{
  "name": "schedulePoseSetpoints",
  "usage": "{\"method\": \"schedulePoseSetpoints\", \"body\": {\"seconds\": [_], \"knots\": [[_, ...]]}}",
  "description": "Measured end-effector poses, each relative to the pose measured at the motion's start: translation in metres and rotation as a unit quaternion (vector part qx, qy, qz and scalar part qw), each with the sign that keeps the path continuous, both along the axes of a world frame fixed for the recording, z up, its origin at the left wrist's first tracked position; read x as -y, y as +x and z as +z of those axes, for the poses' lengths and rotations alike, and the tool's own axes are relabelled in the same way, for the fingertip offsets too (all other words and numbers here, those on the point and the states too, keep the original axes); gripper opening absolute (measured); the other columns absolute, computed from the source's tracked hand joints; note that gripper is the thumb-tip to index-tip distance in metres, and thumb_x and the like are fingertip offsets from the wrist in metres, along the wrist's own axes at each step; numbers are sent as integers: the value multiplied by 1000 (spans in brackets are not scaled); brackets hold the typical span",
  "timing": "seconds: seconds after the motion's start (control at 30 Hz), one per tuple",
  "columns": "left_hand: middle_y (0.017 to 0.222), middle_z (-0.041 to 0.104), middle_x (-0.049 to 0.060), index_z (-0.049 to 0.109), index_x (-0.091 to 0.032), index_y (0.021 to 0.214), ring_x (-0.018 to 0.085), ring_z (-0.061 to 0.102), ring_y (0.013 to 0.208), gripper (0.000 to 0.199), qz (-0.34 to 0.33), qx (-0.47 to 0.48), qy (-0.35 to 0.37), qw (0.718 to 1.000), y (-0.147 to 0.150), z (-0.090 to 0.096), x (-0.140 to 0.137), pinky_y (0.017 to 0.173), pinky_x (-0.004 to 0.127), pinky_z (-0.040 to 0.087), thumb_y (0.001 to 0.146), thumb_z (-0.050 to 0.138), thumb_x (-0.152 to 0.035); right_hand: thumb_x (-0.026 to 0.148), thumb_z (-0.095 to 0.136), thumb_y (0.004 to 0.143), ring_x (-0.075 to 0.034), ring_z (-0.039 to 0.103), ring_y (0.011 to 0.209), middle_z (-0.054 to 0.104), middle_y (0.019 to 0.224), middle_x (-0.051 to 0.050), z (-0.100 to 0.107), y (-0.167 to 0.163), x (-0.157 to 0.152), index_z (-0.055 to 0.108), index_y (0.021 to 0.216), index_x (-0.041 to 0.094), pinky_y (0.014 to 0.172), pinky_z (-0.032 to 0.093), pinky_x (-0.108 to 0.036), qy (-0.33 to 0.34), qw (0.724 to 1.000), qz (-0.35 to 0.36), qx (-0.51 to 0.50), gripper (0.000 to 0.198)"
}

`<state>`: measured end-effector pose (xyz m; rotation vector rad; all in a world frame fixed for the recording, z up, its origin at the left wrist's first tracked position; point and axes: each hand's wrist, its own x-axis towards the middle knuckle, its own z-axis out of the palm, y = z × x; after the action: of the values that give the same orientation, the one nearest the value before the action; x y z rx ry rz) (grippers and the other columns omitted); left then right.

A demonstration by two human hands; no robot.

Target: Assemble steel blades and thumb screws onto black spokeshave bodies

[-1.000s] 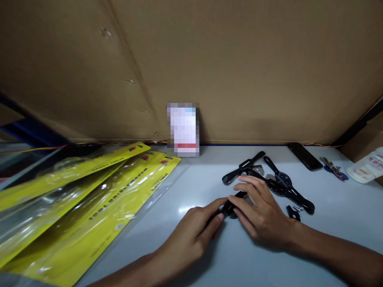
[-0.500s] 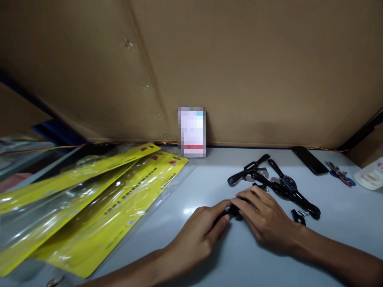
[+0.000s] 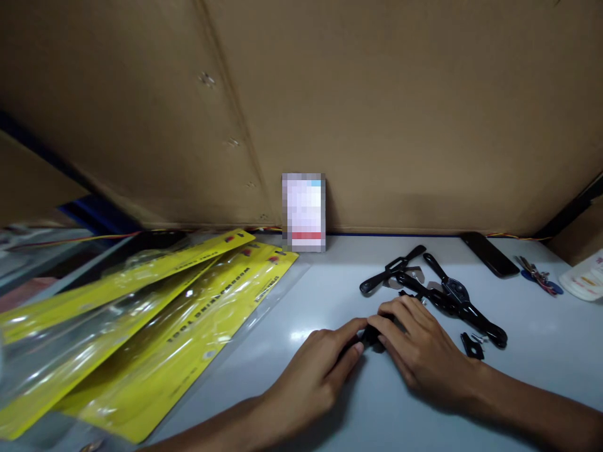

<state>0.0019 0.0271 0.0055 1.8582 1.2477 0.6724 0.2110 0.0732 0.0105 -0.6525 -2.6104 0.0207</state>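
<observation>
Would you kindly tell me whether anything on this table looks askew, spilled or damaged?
Nothing visible looks spilled or damaged. The yellow packages at the left lie askew, fanned unevenly over one another. A small black plate and silver screws lie loose beside a black tool near the right hand, so they may be stray.

The held tool (image 3: 374, 334) is black, as are the handled tools (image 3: 455, 290) farther right and the phone (image 3: 488, 255). On the left, yellow packets (image 3: 214, 314) carry black lettering and red-and-black marks at their far ends. The tabletop (image 3: 268, 339) is pale blue-grey, the far wall (image 3: 386, 113) brown. The blurred panel (image 3: 304, 210) is whitish-lilac, with a red band and light-blue patch. The bottle (image 3: 583, 280) at right is white with reddish print.
</observation>
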Motion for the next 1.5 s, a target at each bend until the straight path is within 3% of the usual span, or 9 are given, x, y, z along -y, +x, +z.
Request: {"method": "schedulePoseSetpoints", "body": {"seconds": [0.13, 0.43, 0.57, 0.87, 0.93, 1.07, 1.17, 1.4, 1.5], "knots": [[69, 64, 0, 64, -19, 113, 16, 52, 59, 32, -6, -4, -6, 1000, 0, -1, 0, 61, 26, 38, 100, 38, -33, 7, 41, 98, -24, 57, 97, 65, 107, -13, -3, 0, -2, 62, 122, 13, 87, 53, -42, -53, 999, 1, -10, 32], [71, 65, 0, 62, -21, 105, 17, 52, 59, 27, -3, -8, -2, 1000, 1, -1, 0, 60, 27, 38, 99, 38, -32, 2, 36, 94, -28, 57, 110, 68, 112, -18, -4, 0, 1, 60, 128, 5, 99, 50, -47, 82, 996, 16, 34, 42], [82, 69, 3, 62, -20, 113, 18, 56, 65, 30, -10, -7, -6, 1000, 0, -2, 1, 65, 28, 41, 100, 38, -34, 1, 36, 93, -29, 57, 106, 68, 114, -20, -1, 1, 2, 61, 126, 4, 88, 55, -44, 83, 995, 12, 51, 42], [75, 66, 2, 61, -19, 108, 17, 53, 62, 29, -11, -22, -1, 1000, -1, -3, 1, 62, 28, 39, 101, 36, -34, -3, 41, 84, -32, 50, 122, 62, 126, -23, -5, 1, 4, 60, 128, 4, 97, 52, -45, 70, 997, 3, 23, 48], [76, 66, 2, 60, -20, 106, 18, 55, 63, 29, -10, -23, -7, 1000, -1, -3, 1, 62, 28, 39, 101, 36, -35, -4, 40, 84, -30, 52, 118, 61, 125, -23, -3, 0, 6, 59, 129, 5, 95, 52, -44, 69, 997, -6, 22, 50], [85, 70, 3, 59, -22, 102, 19, 60, 72, 25, -12, -9, -11, 1000, 0, -2, 1, 67, 28, 41, 101, 36, -34, -2, 39, 88, -24, 54, 92, 63, 104, -15, 2, -1, 8, 61, 122, 8, 82, 53, -38, 58, 998, -8, 11, 42], [90, 70, 4, 57, -22, 98, 19, 60, 74, 24, -14, -8, -9, 1000, 0, -2, 1, 70, 30, 42, 101, 37, -34, -2, 39, 91, -25, 52, 91, 63, 103, -15, 3, -1, 8, 62, 121, 8, 85, 51, -39, 74, 997, -4, -1, 39], [76, 64, 1, 59, -21, 94, 18, 53, 66, 26, -2, 11, -25, 1000, 0, -2, 0, 66, 29, 39, 99, 39, -36, 0, 40, 93, -27, 51, 100, 63, 111, -17, -1, -1, 6, 61, 124, 6, 90, 47, -40, 72, 997, 4, -7, 38], [67, 57, -2, 62, -18, 106, 17, 50, 62, 33, 14, 54, -55, 997, -1, -4, -1, 63, 28, 38, 100, 39, -40, 5, 46, 94, -28, 51, 102, 63, 111, -17, -3, -1, 5, 61, 122, 9, 91, 46, -42, 87, 996, -6, -22, 32]]}}
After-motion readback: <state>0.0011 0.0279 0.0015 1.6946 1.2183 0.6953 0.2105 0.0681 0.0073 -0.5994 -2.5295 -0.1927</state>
